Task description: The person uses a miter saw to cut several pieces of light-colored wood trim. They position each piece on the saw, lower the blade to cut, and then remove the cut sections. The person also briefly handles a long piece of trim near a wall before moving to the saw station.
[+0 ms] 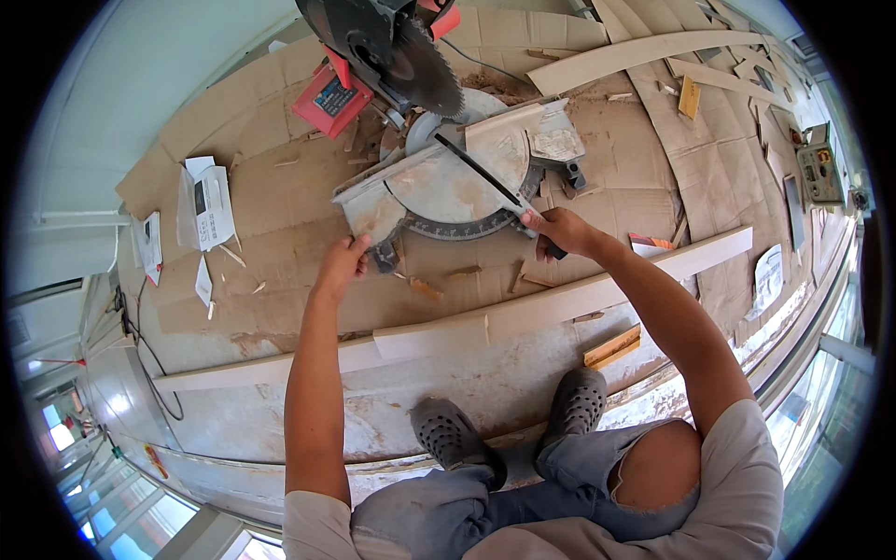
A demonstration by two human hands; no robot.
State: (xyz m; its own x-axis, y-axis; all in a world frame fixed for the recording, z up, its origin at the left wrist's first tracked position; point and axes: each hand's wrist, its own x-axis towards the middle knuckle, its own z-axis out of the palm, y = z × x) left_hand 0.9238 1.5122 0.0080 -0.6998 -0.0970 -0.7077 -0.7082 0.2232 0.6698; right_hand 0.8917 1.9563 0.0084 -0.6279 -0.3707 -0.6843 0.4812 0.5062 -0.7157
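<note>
A miter saw (pixel 439 159) stands on cardboard in front of me, its toothed round blade (pixel 425 75) raised above the pale turntable (pixel 467 173). My right hand (pixel 560 233) is closed around the black front handle (pixel 555 251) of the turntable. Beside the left front corner of the saw's base, my left hand (pixel 345 266) has its fingers curled; whether it grips the base edge cannot be made out. A narrow black strip (pixel 476 170) runs across the turntable toward my right hand. No board lies against the saw's fence (pixel 504 128).
A long pale board (pixel 616 287) lies crosswise between the saw and my feet, overlapping another board (pixel 233 373). Wood offcuts (pixel 611 347) and scraps litter the cardboard (pixel 271 205). White packages (pixel 213 207) lie left; a toolbox (pixel 821 173) stands far right. A cable (pixel 149 350) trails at left.
</note>
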